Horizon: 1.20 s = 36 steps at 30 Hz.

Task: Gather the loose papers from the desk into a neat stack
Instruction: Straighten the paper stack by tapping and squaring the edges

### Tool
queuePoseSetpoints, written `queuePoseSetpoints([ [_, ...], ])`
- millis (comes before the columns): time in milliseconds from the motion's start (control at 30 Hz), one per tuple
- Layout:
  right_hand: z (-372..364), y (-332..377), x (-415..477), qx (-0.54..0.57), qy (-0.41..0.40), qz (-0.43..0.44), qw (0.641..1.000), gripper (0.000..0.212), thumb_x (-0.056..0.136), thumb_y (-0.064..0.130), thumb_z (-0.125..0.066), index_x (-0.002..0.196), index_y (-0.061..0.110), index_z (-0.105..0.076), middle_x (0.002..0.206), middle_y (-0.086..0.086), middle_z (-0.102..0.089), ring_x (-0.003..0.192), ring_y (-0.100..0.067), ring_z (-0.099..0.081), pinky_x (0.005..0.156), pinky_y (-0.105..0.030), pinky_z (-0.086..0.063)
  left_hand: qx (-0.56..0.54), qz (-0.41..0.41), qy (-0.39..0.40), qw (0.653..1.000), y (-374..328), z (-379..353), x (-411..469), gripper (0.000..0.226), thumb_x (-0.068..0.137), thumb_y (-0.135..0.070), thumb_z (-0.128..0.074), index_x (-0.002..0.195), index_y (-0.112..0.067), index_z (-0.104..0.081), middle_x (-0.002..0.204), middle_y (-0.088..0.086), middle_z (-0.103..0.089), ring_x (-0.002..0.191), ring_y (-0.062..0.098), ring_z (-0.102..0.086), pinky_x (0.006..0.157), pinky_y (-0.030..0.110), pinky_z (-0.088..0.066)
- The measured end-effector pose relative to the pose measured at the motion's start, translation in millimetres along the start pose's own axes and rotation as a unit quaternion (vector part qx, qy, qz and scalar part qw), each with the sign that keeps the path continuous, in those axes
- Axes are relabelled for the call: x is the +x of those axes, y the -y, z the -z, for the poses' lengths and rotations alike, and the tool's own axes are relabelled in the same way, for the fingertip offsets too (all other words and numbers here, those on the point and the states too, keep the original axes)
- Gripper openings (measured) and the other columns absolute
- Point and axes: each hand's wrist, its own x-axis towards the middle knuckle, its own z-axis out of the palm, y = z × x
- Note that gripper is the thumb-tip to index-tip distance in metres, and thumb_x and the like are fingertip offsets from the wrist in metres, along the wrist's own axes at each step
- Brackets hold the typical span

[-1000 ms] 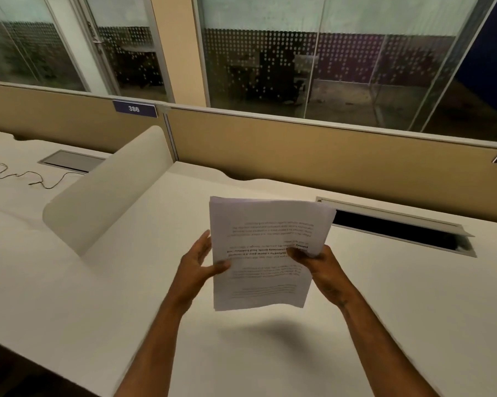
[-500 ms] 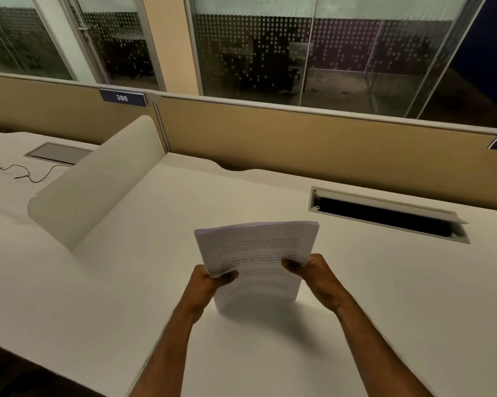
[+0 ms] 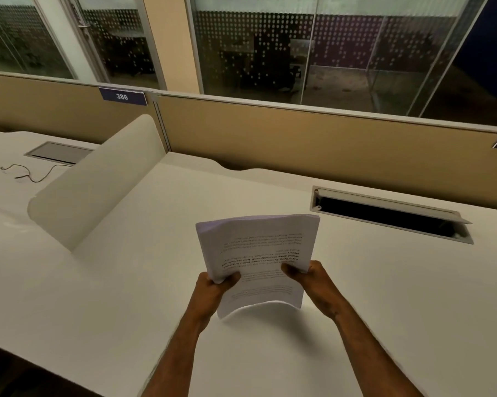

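While you hold the papers [image 3: 258, 253] by both side edges, left hand [image 3: 213, 290] and right hand [image 3: 313, 282], fingers pinched shut on them, they stand just above the counter [image 3: 127, 282]. They look light and floppy; below your fingers they bend, so grip low.

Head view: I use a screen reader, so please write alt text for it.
Two bare hands, left hand and right hand, hold a stack of printed papers upright over a white desk; behind are a tan partition and glass walls.
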Motion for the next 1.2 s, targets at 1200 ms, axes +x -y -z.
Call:
queuePoseSetpoints([
  [1200,27.1,28.5,-4.7,0.044,-0.009,0.026,0.999,0.025,0.079,0.031,-0.08,0.104,0.034,-0.076,0.102,-0.003,-0.078,0.097,-0.024,-0.074,0.076,-0.031,-0.061,0.025,-0.047,0.028,0.998,-64.6,56.3,18.8,0.069,0.056,-0.064,-0.088,0.1,-0.011,-0.081,0.1,0.016,-0.08,0.089,0.033,-0.076,0.075,0.042,-0.062],
])
